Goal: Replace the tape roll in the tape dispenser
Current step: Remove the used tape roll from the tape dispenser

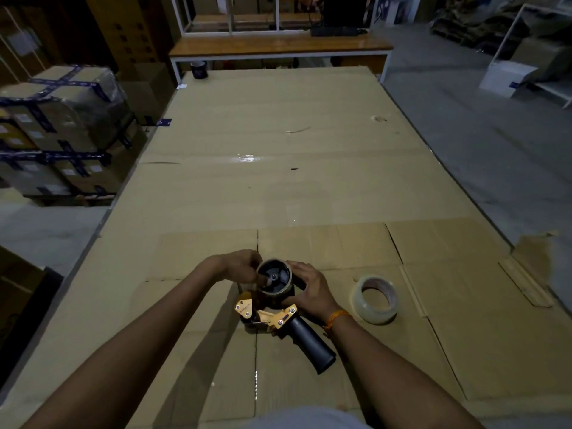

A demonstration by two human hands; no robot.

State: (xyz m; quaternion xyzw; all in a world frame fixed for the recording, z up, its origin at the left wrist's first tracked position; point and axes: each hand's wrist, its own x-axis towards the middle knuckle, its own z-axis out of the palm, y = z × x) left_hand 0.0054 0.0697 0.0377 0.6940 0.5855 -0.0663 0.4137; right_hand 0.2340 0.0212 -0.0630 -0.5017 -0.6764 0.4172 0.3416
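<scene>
A yellow and black tape dispenser [280,317] lies on the cardboard-covered table, its black handle pointing toward me. On its black hub sits a nearly used-up roll core [275,278]. My left hand [241,266] grips the left rim of that core, fingers curled on it. My right hand [309,289] cups the core's right side and the dispenser body behind it. A fresh roll of clear tape [376,298] lies flat on the cardboard just right of my right hand, untouched.
Flattened cardboard sheets [278,181] cover the long table. A dark roll of tape [199,69] stands at the far left corner. Stacked, taped cartons [62,125] rise left of the table. A wooden bench [278,46] stands beyond the far end.
</scene>
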